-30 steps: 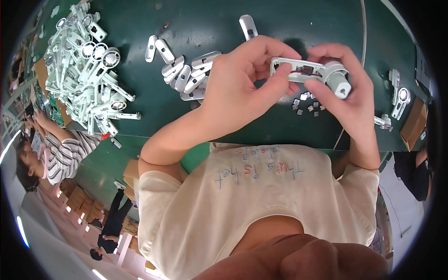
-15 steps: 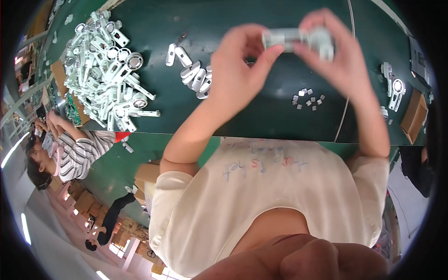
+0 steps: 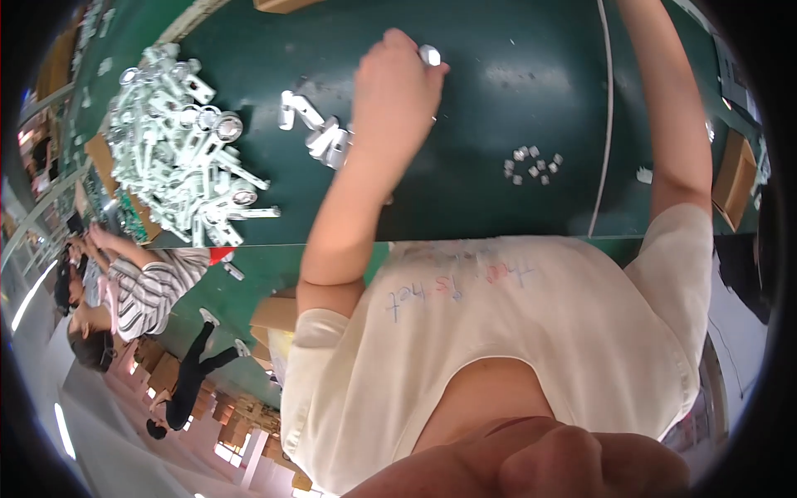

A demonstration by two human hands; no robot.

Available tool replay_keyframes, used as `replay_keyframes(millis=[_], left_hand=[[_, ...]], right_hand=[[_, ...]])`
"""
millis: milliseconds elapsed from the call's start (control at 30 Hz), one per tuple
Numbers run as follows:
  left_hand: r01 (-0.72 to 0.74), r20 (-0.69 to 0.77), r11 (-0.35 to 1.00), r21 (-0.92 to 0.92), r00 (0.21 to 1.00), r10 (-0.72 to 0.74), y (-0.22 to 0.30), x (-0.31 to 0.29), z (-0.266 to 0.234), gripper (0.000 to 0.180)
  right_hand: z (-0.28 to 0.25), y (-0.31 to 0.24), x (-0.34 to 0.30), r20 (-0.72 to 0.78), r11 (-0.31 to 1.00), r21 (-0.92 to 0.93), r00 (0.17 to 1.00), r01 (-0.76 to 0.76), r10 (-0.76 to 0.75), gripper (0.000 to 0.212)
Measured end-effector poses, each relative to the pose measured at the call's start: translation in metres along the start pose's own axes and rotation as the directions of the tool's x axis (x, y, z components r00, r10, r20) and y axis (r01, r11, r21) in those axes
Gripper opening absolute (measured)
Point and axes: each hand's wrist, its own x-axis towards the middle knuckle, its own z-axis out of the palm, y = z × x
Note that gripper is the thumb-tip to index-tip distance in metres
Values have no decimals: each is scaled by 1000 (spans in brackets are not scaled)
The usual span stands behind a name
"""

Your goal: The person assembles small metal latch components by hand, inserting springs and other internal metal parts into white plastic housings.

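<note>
My left hand (image 3: 394, 95) is over the dark green table, its fingers and thumb closed around a small shiny silver-white rounded piece (image 3: 429, 56). Part of that piece is hidden by the fingers. Just left of my left wrist lies a cluster of similar oblong silver-white pieces (image 3: 320, 133), some covered by the forearm. My right forearm (image 3: 677, 116) reaches far up past the top edge of the view, so the right hand and anything in it are out of sight.
A large heap of pale plastic parts (image 3: 178, 153) with long handles and round rings covers the table's left. Several tiny square metal pieces (image 3: 534, 166) lie right of the middle. A cardboard box (image 3: 734, 181) stands at the right edge. Other people sit and walk at the left.
Both hands held a pale handled part together; it is now out of view. My right hand has gone up out of the picture, while my left has moved left onto a silver-white piece.
</note>
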Motion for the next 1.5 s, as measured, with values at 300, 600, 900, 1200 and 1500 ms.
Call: replay_keyframes(millis=[300,600,900,1200,1500], left_hand=[[-196,55,970,-141,977,206,2,14,-14,17],[184,240,250,-950,947,215,22,-8,-22,15],[168,202,321,-932,977,75,35,-17,-39,20],[175,226,364,-915,969,103,36,-25,-39,21],[43,150,469,-882,970,193,41,-30,-37,26]], right_hand=[[-20,-70,-227,479,999,26,878,-37,20,11],[-12,-70,-227,500,1000,-21,866,-3,13,17],[-23,-79,-198,305,915,367,951,-169,53,18],[-2,-95,-171,220,699,676,969,-232,110,15],[-7,-107,-169,419,407,774,874,-485,247,18]])
